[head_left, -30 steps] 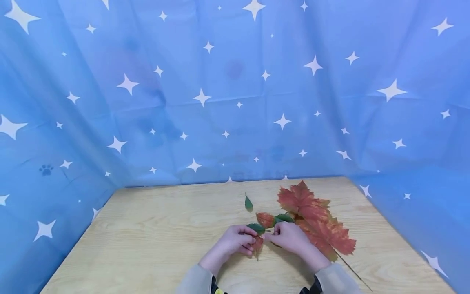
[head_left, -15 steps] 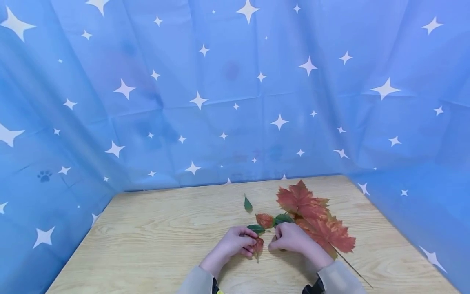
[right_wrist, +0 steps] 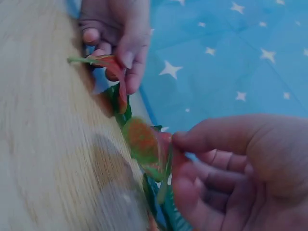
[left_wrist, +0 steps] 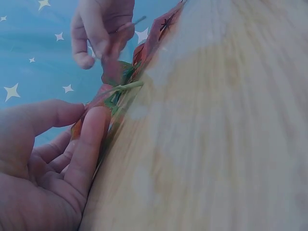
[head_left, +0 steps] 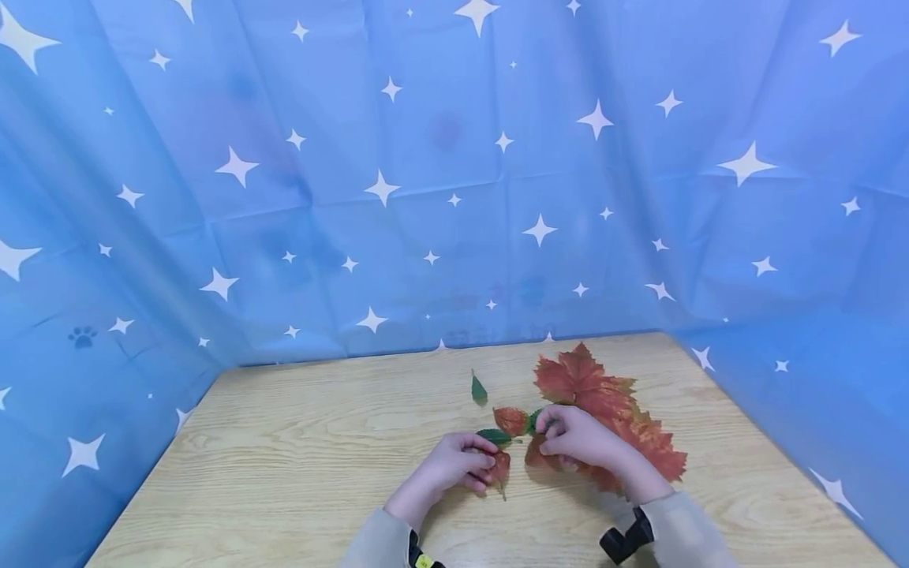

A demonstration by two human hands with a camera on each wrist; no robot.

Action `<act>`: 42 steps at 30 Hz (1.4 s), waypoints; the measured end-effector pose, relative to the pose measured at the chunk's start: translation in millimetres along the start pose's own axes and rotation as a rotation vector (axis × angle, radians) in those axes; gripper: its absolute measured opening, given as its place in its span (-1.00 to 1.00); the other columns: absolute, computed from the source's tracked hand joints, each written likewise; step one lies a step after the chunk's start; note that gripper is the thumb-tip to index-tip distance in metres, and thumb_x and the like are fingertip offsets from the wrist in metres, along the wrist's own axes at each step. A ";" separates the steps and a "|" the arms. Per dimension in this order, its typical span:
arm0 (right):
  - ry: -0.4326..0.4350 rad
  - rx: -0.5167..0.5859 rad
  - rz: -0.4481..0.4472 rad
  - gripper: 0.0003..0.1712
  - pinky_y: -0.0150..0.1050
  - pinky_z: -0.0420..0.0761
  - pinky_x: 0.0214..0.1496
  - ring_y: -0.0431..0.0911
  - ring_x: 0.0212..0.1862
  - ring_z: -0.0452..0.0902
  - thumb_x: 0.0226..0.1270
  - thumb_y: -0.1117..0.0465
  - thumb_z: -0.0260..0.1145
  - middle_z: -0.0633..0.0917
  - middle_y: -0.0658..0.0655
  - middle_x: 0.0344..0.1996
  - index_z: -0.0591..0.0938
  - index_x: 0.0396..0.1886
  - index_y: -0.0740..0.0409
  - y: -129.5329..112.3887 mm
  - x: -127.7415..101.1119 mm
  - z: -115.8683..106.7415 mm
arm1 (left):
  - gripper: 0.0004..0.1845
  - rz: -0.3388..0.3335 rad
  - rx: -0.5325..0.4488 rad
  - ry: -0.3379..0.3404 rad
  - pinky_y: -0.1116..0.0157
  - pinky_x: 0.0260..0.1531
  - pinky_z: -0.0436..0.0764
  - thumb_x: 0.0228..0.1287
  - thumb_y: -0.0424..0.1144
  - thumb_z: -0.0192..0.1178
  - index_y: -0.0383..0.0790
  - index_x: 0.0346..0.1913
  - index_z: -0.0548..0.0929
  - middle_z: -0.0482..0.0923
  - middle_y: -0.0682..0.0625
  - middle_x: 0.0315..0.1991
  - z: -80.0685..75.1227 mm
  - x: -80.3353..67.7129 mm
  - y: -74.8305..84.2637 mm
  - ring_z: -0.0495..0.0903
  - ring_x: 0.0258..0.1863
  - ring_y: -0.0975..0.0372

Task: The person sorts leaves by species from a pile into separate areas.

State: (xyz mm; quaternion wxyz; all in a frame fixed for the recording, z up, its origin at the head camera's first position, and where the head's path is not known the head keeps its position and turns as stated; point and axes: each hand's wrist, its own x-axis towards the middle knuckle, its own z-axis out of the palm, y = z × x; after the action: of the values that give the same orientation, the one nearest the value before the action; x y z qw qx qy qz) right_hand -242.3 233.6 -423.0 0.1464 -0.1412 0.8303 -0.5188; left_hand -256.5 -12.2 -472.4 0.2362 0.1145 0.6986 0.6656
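Note:
My left hand pinches a small red artificial leaf between thumb and fingers, close over the table. In the left wrist view this leaf's pale green stem points away from the fingertips. To the right, my right hand holds another red leaf by thumb and finger; the right wrist view shows it as a blurred red-and-green leaf. Between and beyond the hands lie a green leaf and a red leaf. My right fingers partly cover a second green leaf.
Large red maple-like leaves lie at the right, partly behind my right hand. A single green leaf lies farther back on the wooden table. A blue curtain with white stars stands behind.
My right hand has drawn away from the left hand, moving right and up, and a red leaf now shows under its fingers. The left hand stays nearly in place with its leaf.

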 end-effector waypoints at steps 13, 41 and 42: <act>-0.123 0.142 0.033 -0.62 -0.15 0.66 -0.38 -0.09 -0.47 0.60 0.28 0.30 0.34 0.68 0.11 -0.42 0.60 0.03 0.42 26.2 9.5 -4.4 | -0.81 0.022 0.003 -0.004 0.28 -0.54 0.65 0.28 -0.44 0.20 -0.39 -0.07 0.64 0.63 -0.09 -0.41 1.9 1.9 5.8 0.64 -0.53 0.19; -0.140 0.210 0.000 -0.65 -0.21 0.64 -0.37 -0.10 -0.40 0.60 0.32 0.26 0.33 0.70 0.13 -0.40 0.62 0.01 0.40 44.1 7.5 3.3 | -0.70 0.157 0.279 0.042 0.18 -0.31 0.64 0.28 -0.30 0.26 -0.41 0.01 0.63 0.68 -0.06 -0.27 -111.6 -26.8 38.7 0.63 -0.37 0.21; -0.139 0.209 -0.001 -0.65 -0.21 0.64 -0.37 -0.11 -0.41 0.60 0.32 0.26 0.33 0.70 0.13 -0.40 0.62 0.01 0.40 44.2 8.0 3.7 | -0.69 0.158 0.294 0.060 0.16 -0.31 0.65 0.28 -0.30 0.25 -0.42 0.01 0.62 0.67 -0.06 -0.28 -122.5 -29.7 39.3 0.63 -0.37 0.21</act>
State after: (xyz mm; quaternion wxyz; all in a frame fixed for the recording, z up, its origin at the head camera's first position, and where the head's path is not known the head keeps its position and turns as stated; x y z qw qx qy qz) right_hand -251.9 246.1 -465.2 0.2171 -0.1613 0.7596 -0.5914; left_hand -296.1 -130.1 -428.2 0.1428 0.1822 0.7842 0.5757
